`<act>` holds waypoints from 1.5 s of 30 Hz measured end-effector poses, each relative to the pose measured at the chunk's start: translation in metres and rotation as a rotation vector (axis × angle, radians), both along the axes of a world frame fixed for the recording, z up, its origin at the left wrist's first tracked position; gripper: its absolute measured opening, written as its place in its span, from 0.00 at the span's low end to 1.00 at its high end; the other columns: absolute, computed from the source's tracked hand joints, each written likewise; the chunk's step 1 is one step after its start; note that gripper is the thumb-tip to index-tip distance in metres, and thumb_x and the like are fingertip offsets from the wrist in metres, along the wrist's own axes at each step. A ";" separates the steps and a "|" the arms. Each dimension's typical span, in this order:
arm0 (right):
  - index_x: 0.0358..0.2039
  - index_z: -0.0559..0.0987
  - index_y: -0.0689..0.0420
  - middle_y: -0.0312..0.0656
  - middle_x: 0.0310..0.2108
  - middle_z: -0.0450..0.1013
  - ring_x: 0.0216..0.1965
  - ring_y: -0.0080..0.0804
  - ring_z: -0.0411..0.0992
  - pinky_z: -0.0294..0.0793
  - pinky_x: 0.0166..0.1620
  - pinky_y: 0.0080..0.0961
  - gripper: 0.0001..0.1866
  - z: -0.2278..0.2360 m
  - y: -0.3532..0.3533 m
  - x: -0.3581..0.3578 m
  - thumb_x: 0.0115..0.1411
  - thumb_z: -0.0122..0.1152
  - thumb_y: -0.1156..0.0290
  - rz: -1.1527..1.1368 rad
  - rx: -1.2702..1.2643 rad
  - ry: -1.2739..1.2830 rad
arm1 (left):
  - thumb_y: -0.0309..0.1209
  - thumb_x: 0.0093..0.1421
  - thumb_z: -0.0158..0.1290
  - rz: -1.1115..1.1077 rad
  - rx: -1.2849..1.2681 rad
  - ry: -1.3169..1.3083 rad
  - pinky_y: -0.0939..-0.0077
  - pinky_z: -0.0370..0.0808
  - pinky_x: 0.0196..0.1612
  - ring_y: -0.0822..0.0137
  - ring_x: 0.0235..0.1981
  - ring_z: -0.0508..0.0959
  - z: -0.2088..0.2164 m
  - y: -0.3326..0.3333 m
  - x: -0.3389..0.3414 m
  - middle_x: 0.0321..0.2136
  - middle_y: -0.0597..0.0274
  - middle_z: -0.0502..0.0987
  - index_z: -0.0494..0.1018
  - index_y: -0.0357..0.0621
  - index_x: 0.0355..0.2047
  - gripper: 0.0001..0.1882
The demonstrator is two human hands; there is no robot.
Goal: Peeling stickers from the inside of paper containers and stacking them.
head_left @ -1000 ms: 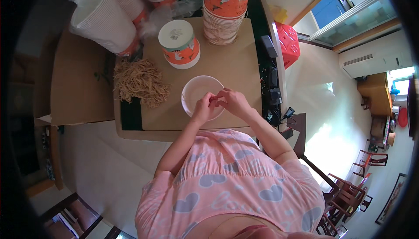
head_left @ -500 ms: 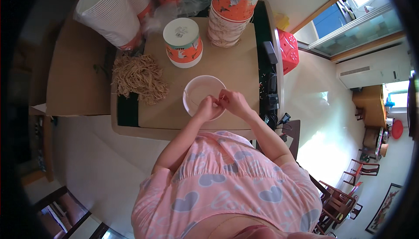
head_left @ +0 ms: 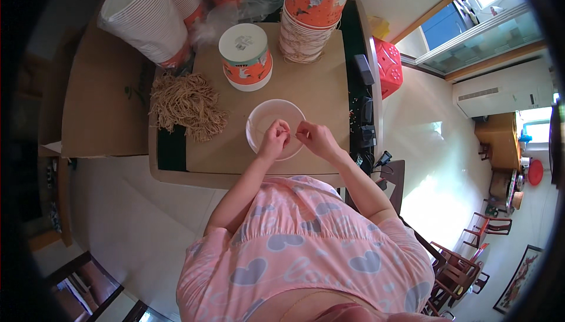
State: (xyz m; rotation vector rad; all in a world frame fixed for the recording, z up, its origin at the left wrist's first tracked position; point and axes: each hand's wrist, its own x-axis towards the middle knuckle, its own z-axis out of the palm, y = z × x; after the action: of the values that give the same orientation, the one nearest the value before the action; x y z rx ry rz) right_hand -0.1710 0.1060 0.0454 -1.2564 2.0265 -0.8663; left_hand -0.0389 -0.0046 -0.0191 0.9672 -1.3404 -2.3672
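An upright paper bucket (head_left: 274, 107), white inside, stands on the cardboard sheet in front of me. Over its near right part, my left hand (head_left: 275, 138) is closed in a pinch. My right hand (head_left: 318, 138) pinches beside it at the bucket's right rim, a small gap between the two. A thin, pale string seems to run between the fingertips; its ends are too fine to make out. Left of the bucket lies a tangled heap of tan twine (head_left: 187, 105). Beyond stands an upside-down orange and green paper bucket (head_left: 247, 70).
At the back right rises a stack of paper buckets (head_left: 315, 13), with string around its lower rims. Tall bucket stacks (head_left: 144, 22) in clear plastic stand at the back left, near a cardboard box (head_left: 106, 98). Black adapters (head_left: 366, 109) line the table's right edge, beside a red stool (head_left: 388, 69).
My hands have drawn slightly apart; before, their fingertips met over the bucket. The left hand has shifted a little left and away from me. The bucket stays almost in place.
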 end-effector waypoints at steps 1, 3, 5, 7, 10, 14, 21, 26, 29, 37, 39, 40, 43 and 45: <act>0.29 0.75 0.58 0.47 0.24 0.74 0.27 0.44 0.74 0.72 0.31 0.33 0.06 0.000 0.000 0.000 0.53 0.57 0.71 0.004 -0.008 -0.008 | 0.20 0.54 0.49 -0.064 -0.298 -0.003 0.77 0.69 0.21 0.73 0.17 0.72 0.001 0.000 0.002 0.17 0.63 0.72 0.72 0.41 0.26 0.03; 0.29 0.75 0.59 0.47 0.24 0.74 0.27 0.43 0.74 0.72 0.31 0.32 0.05 -0.005 0.002 0.000 0.53 0.56 0.72 -0.011 -0.038 -0.042 | 0.19 0.52 0.50 -0.131 -0.595 -0.006 0.76 0.69 0.23 0.71 0.18 0.71 0.011 0.001 0.004 0.17 0.63 0.71 0.74 0.41 0.26 0.05; 0.29 0.76 0.59 0.48 0.24 0.74 0.26 0.42 0.74 0.72 0.30 0.31 0.04 -0.007 0.003 0.001 0.53 0.56 0.73 -0.024 -0.067 -0.076 | 0.19 0.49 0.50 -0.141 -1.029 0.004 0.73 0.70 0.27 0.66 0.21 0.71 0.024 0.005 0.005 0.19 0.61 0.68 0.78 0.45 0.27 0.09; 0.29 0.76 0.60 0.47 0.22 0.73 0.23 0.37 0.74 0.72 0.28 0.28 0.03 -0.008 0.003 0.001 0.53 0.56 0.75 -0.110 -0.109 -0.137 | 0.19 0.48 0.51 -0.164 -1.038 -0.001 0.72 0.70 0.28 0.63 0.22 0.71 0.031 0.007 0.007 0.21 0.61 0.68 0.79 0.46 0.27 0.10; 0.30 0.74 0.64 0.38 0.21 0.72 0.21 0.22 0.71 0.71 0.25 0.19 0.03 -0.009 0.003 -0.003 0.57 0.55 0.77 -0.119 -0.072 -0.256 | 0.19 0.47 0.52 -0.204 -1.080 0.014 0.71 0.70 0.27 0.63 0.22 0.70 0.033 0.009 0.009 0.21 0.61 0.66 0.80 0.51 0.30 0.14; 0.30 0.74 0.65 0.38 0.21 0.72 0.21 0.22 0.71 0.71 0.25 0.18 0.04 -0.010 0.001 -0.006 0.58 0.54 0.78 -0.108 -0.027 -0.320 | 0.19 0.45 0.54 -0.261 -1.366 0.048 0.72 0.68 0.26 0.66 0.22 0.69 0.032 0.009 0.008 0.20 0.63 0.64 0.80 0.52 0.31 0.15; 0.28 0.74 0.65 0.43 0.21 0.73 0.21 0.29 0.73 0.72 0.25 0.23 0.04 0.000 0.002 -0.006 0.55 0.56 0.76 -0.122 -0.049 -0.296 | 0.19 0.45 0.54 -0.184 -0.861 -0.005 0.72 0.67 0.27 0.67 0.23 0.69 0.042 0.013 0.003 0.20 0.62 0.63 0.75 0.45 0.23 0.07; 0.28 0.74 0.63 0.47 0.28 0.70 0.27 0.40 0.73 0.72 0.30 0.28 0.05 -0.003 0.006 -0.003 0.53 0.59 0.75 -0.070 -0.214 0.020 | 0.18 0.45 0.53 -0.256 -1.123 0.013 0.68 0.70 0.28 0.61 0.24 0.70 0.032 0.008 0.008 0.24 0.61 0.66 0.73 0.44 0.19 0.06; 0.27 0.74 0.62 0.48 0.31 0.67 0.30 0.44 0.71 0.71 0.32 0.31 0.05 -0.007 0.005 -0.005 0.53 0.60 0.75 -0.091 -0.200 -0.034 | 0.17 0.45 0.53 -0.283 -1.202 -0.020 0.68 0.70 0.28 0.62 0.24 0.71 0.032 0.009 0.007 0.24 0.61 0.65 0.76 0.47 0.21 0.08; 0.28 0.73 0.63 0.47 0.29 0.67 0.27 0.40 0.71 0.71 0.30 0.30 0.07 -0.013 0.003 -0.006 0.54 0.60 0.74 -0.098 -0.192 -0.111 | 0.15 0.43 0.52 -0.213 -1.160 0.072 0.69 0.68 0.27 0.63 0.23 0.70 0.036 0.008 0.005 0.22 0.61 0.62 0.78 0.50 0.28 0.15; 0.28 0.73 0.63 0.47 0.29 0.67 0.27 0.40 0.71 0.70 0.30 0.30 0.07 -0.012 0.002 -0.007 0.54 0.60 0.73 -0.088 -0.195 -0.111 | 0.16 0.44 0.53 -0.239 -1.212 0.065 0.68 0.68 0.27 0.62 0.24 0.70 0.034 0.007 0.006 0.22 0.61 0.63 0.77 0.49 0.27 0.13; 0.28 0.73 0.63 0.47 0.29 0.67 0.27 0.40 0.71 0.70 0.29 0.30 0.07 -0.012 0.002 -0.008 0.54 0.60 0.73 -0.079 -0.197 -0.111 | 0.16 0.44 0.53 -0.236 -1.242 0.054 0.68 0.68 0.27 0.61 0.25 0.71 0.033 0.007 0.005 0.22 0.60 0.63 0.76 0.48 0.27 0.12; 0.27 0.73 0.63 0.46 0.29 0.67 0.27 0.40 0.70 0.70 0.30 0.30 0.07 -0.008 0.001 -0.009 0.54 0.60 0.73 -0.073 -0.162 -0.140 | 0.15 0.44 0.52 -0.193 -1.273 0.049 0.67 0.68 0.26 0.61 0.25 0.71 0.035 0.009 0.002 0.23 0.60 0.64 0.75 0.47 0.27 0.12; 0.27 0.73 0.63 0.46 0.29 0.67 0.27 0.39 0.70 0.70 0.30 0.30 0.07 -0.010 0.000 -0.011 0.54 0.60 0.73 -0.065 -0.168 -0.124 | 0.15 0.44 0.52 -0.153 -1.273 0.056 0.68 0.68 0.26 0.61 0.24 0.71 0.036 0.009 0.001 0.22 0.60 0.64 0.75 0.46 0.27 0.12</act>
State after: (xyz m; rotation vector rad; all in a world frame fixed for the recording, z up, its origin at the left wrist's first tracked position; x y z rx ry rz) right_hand -0.1817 0.1058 0.0351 -1.1992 1.9381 -1.1369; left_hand -0.0377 0.0045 0.0165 0.3717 -2.3707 -1.0766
